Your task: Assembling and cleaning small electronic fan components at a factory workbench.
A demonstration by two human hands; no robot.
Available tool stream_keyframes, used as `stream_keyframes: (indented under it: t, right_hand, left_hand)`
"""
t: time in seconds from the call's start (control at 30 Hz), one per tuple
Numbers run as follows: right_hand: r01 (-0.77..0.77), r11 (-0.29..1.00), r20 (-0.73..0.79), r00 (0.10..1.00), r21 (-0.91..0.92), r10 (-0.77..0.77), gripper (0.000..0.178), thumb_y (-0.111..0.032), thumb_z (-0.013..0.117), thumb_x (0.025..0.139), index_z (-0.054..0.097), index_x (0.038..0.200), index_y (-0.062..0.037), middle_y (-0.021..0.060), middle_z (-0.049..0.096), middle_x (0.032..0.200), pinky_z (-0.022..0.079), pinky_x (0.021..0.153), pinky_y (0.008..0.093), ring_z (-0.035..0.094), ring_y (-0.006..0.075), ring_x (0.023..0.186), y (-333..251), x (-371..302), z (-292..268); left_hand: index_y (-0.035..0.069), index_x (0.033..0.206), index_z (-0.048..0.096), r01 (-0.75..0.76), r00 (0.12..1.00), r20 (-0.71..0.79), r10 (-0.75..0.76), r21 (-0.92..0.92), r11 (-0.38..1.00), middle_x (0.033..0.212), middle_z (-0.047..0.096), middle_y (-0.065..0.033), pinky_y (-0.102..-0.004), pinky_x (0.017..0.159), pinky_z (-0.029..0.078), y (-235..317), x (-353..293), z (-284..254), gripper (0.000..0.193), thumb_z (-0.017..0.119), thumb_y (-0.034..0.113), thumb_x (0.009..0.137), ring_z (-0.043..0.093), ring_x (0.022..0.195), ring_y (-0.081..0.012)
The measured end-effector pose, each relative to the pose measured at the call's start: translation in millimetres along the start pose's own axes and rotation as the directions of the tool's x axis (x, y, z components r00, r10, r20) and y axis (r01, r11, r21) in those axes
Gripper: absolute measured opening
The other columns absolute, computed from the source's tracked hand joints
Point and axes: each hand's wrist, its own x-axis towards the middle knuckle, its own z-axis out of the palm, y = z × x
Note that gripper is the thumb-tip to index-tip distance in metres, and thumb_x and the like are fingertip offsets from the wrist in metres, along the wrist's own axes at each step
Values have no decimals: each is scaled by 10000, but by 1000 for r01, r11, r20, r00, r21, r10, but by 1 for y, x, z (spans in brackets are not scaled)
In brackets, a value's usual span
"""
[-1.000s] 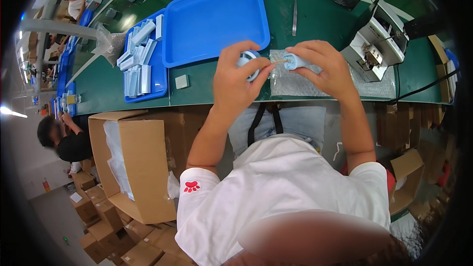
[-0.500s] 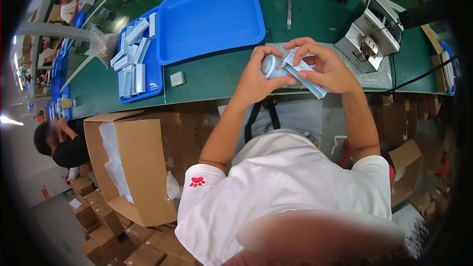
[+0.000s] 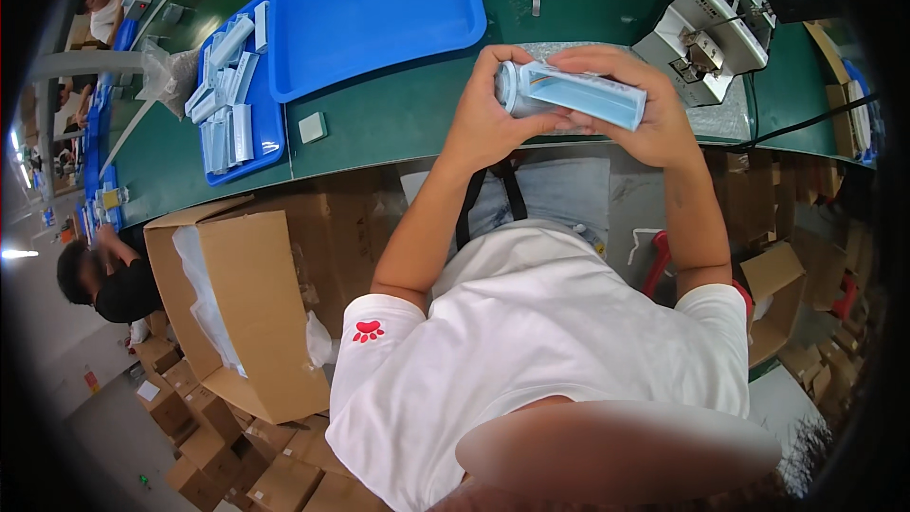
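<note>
Since the earlier frame, the long pale-blue housing has turned from a steep slant to almost level, and its left end now appears to meet the round pale-blue part. These 2 pieces are held above the front of the green bench, near the bubble wrap. Left hand is closed around the round part; right hand grips the housing, with fingers along its far wall. Thin wires show inside the open side.

I judge the housing to be light, stiff plastic, rather smooth, so it may slide a little in bare fingers. Its long outer walls seem the best place to hold, and the round part by its rim. The wires look most delicate; better not to pull or pinch them.
</note>
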Motion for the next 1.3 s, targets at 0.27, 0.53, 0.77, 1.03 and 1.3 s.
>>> stream_keyframes:
  t: [0.27,0.53,0.77,1.03,1.3]
  right_hand:
    - [136,977,-63,987,-163,-147,366,-94,854,783,645,1078,-34,110,734,1087,559,787,338,723,282,921,-14,10,6]
    - [25,968,33,999,-251,-17,322,-43,814,811,594,1046,-29,140,721,1072,546,813,335,720,258,924,-32,14,-1]
    - [38,942,34,999,-333,-29,349,-107,814,815,609,1090,-44,116,701,970,528,729,355,700,312,845,-32,17,-4]
    - [43,898,43,999,-437,-27,351,-78,816,819,638,1120,-50,115,744,1053,556,758,325,741,282,876,-37,14,-1]
    - [56,893,20,998,-447,-52,388,-96,843,807,642,1136,-55,101,753,1104,564,730,316,749,275,856,-36,15,0]
  left_hand:
    - [73,1199,509,12,996,-82,-17,-56,998,1126,602,-57,-318,914,517,7,-1,4,668,931,63,681,605,1035,-163]
    - [84,1210,511,-20,996,-80,26,81,997,1119,604,-45,-304,900,520,3,0,2,651,909,22,699,602,1035,-144]
    - [87,1226,506,-62,996,-45,71,187,980,1106,618,-38,-289,884,528,2,2,0,617,871,-21,740,607,1017,-117]
    - [83,1221,521,-81,995,-34,92,256,963,1113,623,-27,-281,878,521,2,6,0,595,850,-34,740,607,1013,-111]
    - [85,1230,528,-90,995,-17,98,259,962,1101,621,-19,-273,873,514,6,8,2,598,849,-35,739,602,1011,-104]
